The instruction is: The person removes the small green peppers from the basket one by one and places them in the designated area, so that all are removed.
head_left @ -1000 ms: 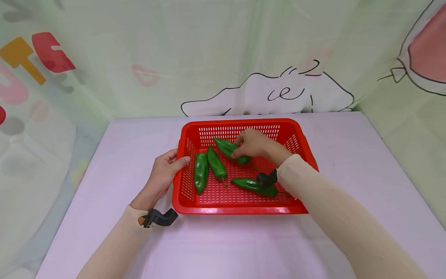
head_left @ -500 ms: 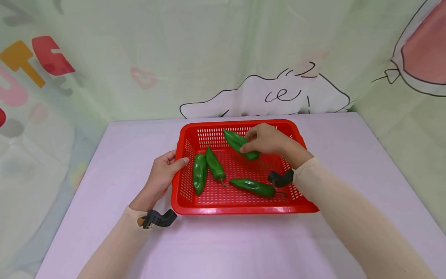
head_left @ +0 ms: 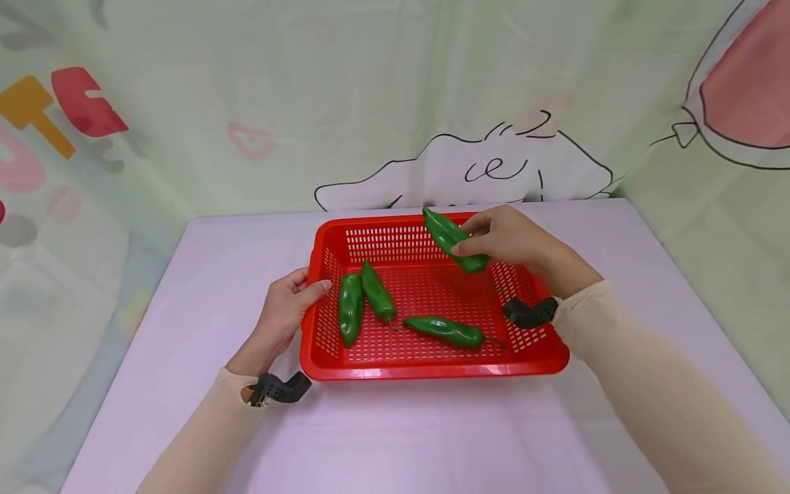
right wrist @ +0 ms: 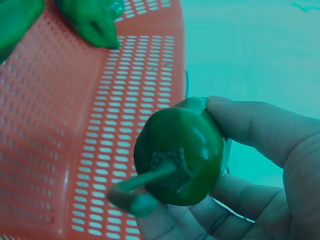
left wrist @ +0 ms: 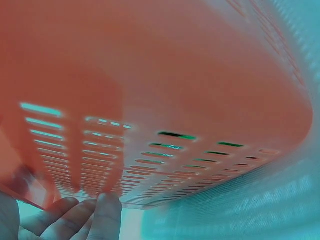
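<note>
My right hand pinches a long green pepper between thumb and fingers, above the back right part of a red plastic basket. The right wrist view shows this pepper stem end on, its curved stem facing the camera. At the basket's left rim, my left hand grips the edge, thumb over the top. The left wrist view has its fingers against the slotted outer wall. Inside the basket lie a pepper by the left wall, another pepper beside it, and a third pepper near the front.
The basket stands on a table with a pale lilac cover. Behind the table hangs a printed curtain with letters and line drawings. Black wrist cameras sit on both wrists.
My right hand has lifted the pepper from the basket floor and carried it up and to the right. The left hand keeps its hold on the rim.
</note>
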Available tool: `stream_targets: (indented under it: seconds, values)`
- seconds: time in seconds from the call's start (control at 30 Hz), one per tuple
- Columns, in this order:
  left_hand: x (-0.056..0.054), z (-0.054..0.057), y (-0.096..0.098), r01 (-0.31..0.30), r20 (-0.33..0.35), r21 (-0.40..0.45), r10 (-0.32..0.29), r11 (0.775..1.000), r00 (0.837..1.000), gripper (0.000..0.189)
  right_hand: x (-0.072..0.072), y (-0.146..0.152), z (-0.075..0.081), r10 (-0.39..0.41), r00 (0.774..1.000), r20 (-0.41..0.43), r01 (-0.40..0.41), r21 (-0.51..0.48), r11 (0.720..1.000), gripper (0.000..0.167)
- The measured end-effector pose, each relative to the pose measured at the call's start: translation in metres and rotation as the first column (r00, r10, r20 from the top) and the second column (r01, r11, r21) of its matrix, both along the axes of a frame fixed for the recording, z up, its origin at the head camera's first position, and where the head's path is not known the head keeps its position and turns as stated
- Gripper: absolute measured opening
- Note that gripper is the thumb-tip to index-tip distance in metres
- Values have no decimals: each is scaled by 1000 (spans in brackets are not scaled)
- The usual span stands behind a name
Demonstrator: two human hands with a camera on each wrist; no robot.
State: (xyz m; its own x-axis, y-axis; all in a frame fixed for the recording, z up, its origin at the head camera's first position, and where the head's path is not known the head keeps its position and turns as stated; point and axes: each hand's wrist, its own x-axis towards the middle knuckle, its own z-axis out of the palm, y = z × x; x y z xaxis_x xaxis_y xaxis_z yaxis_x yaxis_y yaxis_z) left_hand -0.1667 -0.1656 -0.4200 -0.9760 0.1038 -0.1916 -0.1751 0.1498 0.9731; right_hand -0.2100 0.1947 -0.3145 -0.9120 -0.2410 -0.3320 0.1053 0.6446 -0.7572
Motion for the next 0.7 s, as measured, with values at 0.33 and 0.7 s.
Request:
stream_targets:
  seconds: [0.33,0.7]
  values:
    - [0,-1,0,4,-14,-8,-5,1000,1000,47,2,21,17,-50,996,-71,54,43,998,53]
    - [1,0,0,5,-12,-15,-5,1000,1000,48,7,51,18,-112,989,-97,118,63,991,57]
